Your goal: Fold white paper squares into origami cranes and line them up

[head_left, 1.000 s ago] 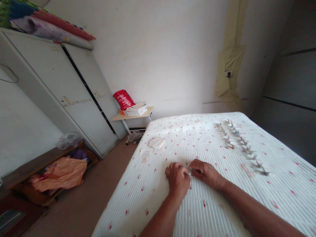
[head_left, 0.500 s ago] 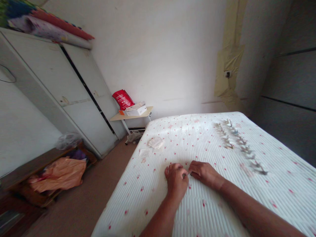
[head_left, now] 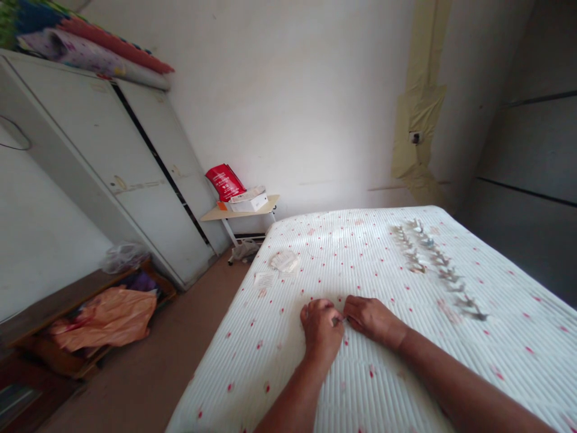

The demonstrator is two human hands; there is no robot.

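My left hand [head_left: 322,325] is closed, thumb and fingers pinching a small folded piece of paper [head_left: 341,320] just above the bedspread. From the other side my right hand [head_left: 367,319] meets it, its fingertips bent down on the same small piece. Most of the paper is hidden by the fingers, so its shape is unclear. Beyond the hands, to the left, lies a loose stack of thin printed paper pieces [head_left: 285,261], with a printed sheet [head_left: 265,279] beside it. Two rows of small folded paper figures, like cranes [head_left: 451,275], stand at the right.
The white ribbed bedspread [head_left: 387,385] with red dots covers the bed under both hands. Past its far left corner, a small table [head_left: 211,214] holds a red bag [head_left: 225,182] and a white box [head_left: 249,202]. A grey cabinet [head_left: 135,156] stands at left.
The right hand's fingers have shifted slightly leftward, closer to the left hand. The left hand stays almost in place; the papers and folded figures have not moved.
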